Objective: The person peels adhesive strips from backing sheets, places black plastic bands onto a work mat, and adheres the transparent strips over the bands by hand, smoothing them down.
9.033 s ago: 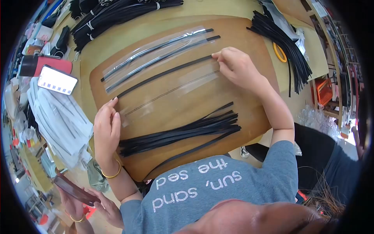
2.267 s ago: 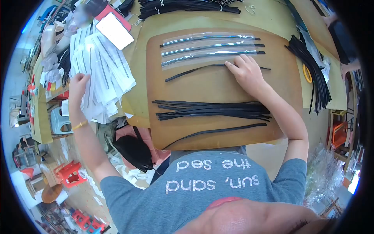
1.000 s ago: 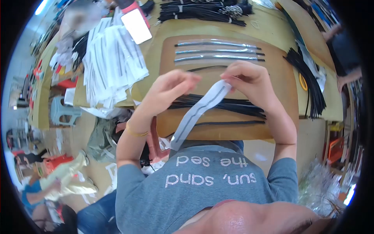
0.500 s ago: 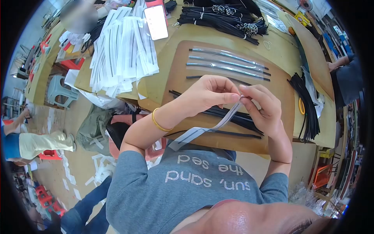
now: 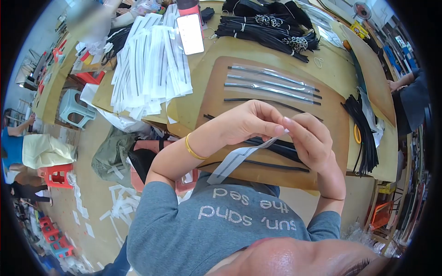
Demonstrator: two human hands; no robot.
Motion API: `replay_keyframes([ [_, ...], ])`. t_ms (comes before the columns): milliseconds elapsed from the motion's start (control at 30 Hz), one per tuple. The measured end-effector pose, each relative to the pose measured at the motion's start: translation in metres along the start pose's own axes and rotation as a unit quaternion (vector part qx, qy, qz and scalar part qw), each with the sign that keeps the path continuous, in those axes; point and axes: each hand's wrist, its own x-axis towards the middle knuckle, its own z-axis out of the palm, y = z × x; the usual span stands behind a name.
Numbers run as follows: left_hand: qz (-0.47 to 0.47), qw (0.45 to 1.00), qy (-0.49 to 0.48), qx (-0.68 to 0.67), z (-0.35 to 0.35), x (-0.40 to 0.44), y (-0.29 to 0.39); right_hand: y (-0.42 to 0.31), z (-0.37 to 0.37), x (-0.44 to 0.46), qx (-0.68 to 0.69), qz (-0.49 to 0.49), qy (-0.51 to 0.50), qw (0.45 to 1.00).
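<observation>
My left hand [image 5: 253, 122], with a gold bangle at the wrist, pinches the upper end of a white strip with a dark line along it [image 5: 232, 161]. The strip curves down to my shirt. My right hand [image 5: 313, 138] meets it fingertip to fingertip and pinches the same end, which is mostly hidden. Beneath both hands lies a brown board [image 5: 214, 92] with several black strips [image 5: 281, 148]. Farther up the board, black strips lie under clear film [image 5: 271, 83].
A pile of white strips [image 5: 152, 69] covers the table's left side, beside a phone [image 5: 190, 34]. Bundled black cords [image 5: 262, 30] lie at the back. More black strips [image 5: 361, 133] hang over the right edge near an orange-handled tool [image 5: 357, 134]. Another person's arm [image 5: 403, 82] shows at right.
My view has shifted, so the table appears slightly lower. My fingertips stay together on the strip's end, with the right fingers now more bent over it. At left, another person has shifted.
</observation>
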Motion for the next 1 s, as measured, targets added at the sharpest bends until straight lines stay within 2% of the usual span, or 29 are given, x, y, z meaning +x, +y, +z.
replay_keyframes([
  [267,-0.009,0.999,0.002,-0.035,0.004,-0.002,0.0,0.006,0.007,0.001,-0.065,-0.085,0.026,0.994],
  [533,-0.002,1.0,0.017,-0.024,0.007,-0.002,0.0,0.007,0.004,0.0,-0.118,-0.095,0.018,0.988],
  [633,-0.024,0.992,0.083,-0.092,0.016,-0.002,0.003,0.006,0.004,0.004,-0.15,-0.108,0.028,0.982],
  [733,-0.032,0.984,0.172,0.028,-0.007,-0.009,0.003,0.009,-0.007,0.01,-0.146,-0.123,0.003,0.982],
  [767,-0.023,0.94,0.246,0.235,-0.009,-0.014,0.008,0.011,-0.015,0.012,-0.14,-0.127,-0.013,0.982],
  [833,-0.046,0.842,0.314,0.437,-0.023,-0.046,0.011,0.022,-0.041,0.007,-0.161,-0.085,-0.025,0.983],
  [900,-0.179,0.823,0.293,0.451,-0.048,-0.096,0.021,0.034,-0.083,0.002,-0.158,0.058,-0.044,0.985],
  [933,-0.228,0.793,0.297,0.48,-0.048,-0.124,0.027,0.041,-0.103,0.003,-0.202,0.114,-0.039,0.972],
  [967,-0.276,0.759,0.299,0.508,-0.046,-0.152,0.031,0.053,-0.121,0.003,-0.169,0.197,-0.018,0.966],
  [1000,-0.345,0.751,0.317,0.466,-0.044,-0.179,0.033,0.059,-0.133,0.008,-0.159,0.258,0.008,0.953],
])
